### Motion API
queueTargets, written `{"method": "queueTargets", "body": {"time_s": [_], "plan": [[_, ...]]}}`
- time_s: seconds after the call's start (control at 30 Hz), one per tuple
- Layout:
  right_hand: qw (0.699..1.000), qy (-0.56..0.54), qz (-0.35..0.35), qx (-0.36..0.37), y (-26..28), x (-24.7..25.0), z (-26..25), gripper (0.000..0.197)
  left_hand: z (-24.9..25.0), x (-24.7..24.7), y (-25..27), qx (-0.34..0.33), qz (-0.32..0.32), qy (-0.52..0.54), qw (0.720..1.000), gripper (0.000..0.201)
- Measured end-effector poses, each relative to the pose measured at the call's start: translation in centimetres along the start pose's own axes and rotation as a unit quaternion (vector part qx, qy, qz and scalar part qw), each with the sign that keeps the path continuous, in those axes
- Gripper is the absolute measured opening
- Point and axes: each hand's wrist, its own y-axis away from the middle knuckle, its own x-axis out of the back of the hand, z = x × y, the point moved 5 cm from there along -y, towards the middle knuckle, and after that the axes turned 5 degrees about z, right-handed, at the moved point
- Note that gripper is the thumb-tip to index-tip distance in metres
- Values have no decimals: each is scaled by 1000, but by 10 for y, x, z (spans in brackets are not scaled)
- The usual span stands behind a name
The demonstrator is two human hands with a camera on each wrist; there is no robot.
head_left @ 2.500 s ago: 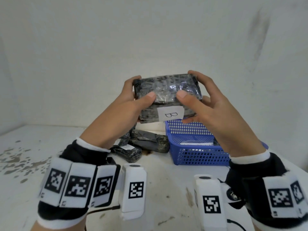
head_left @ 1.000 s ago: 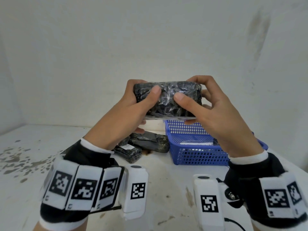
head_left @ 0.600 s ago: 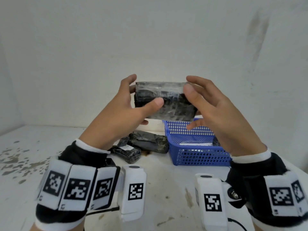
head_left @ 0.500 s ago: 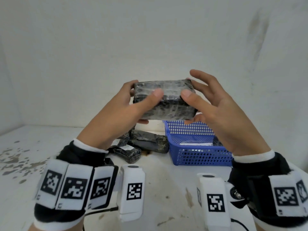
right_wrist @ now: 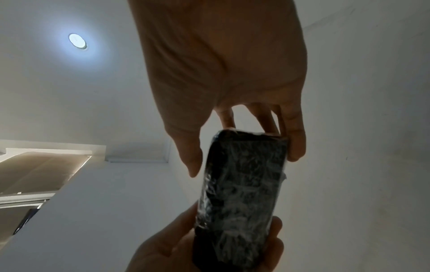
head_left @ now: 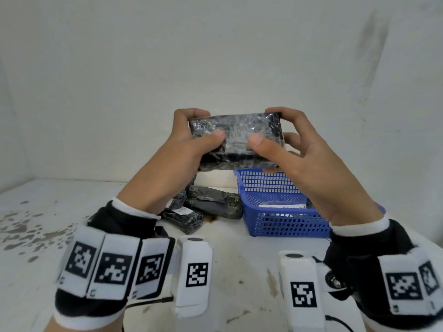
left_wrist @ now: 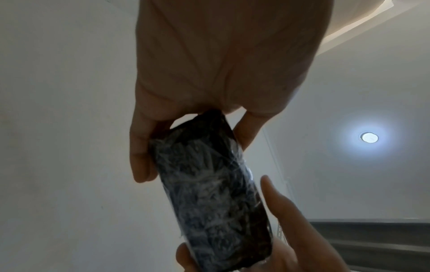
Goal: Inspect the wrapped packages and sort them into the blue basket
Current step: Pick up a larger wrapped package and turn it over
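Package [head_left: 236, 140] up at chest height, and you are holding it by its two short ends, one hand to each end, so the long faces are staying uncovered for looking over. That grip makes sense for inspecting: nothing but thumb tips is crossing the shiny wrap on the face toward you.

Your left hand [head_left: 189, 149] is curling round the left end, thumb lying on the near face, fingers wrapping over the top edge and behind. Your right hand [head_left: 294, 154] is mirroring it on the right end, thumb pressing the near face, forefinger hooking over the top corner; the remaining fingers are spreading loosely behind (the right wrist view shows them touching the end face). Both hands are clamping on the package, neither one free.

No label is showing on the face toward you.

Directly below your right hand the blue basket [head_left: 282, 226] is sitting, with something white lying inside it. Below your left hand and just beside the basket's left wall, the other wrapped packages [head_left: 208, 207] are lying in a small heap on the stained white table [head_left: 239, 271]; these, I judge, are waiting their turn.
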Motion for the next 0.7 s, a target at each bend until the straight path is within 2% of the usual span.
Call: {"method": "queueTargets", "body": {"time_s": [0.17, 0.4, 0.47, 0.57, 0.7], "plan": [[1000, -5, 4, -11, 0, -1, 3, 50, 0, 1, 2, -29, 14, -80, 996, 13], [999, -38, 28, -16, -1, 4, 3, 21, 2, 2, 3, -38, 15, -128, 991, 14], [999, -35, 26, -19, 0, 3, 2, 25, 2, 0, 4, -33, 8, -132, 991, 18], [999, -20, 30, -11, 1, 1, -1, 47, 2, -3, 4, -28, -2, -123, 992, 24], [999, 10, 33, 6, 1, 0, -2, 57, 2, -4, 5, -32, -1, -129, 991, 33]]}}
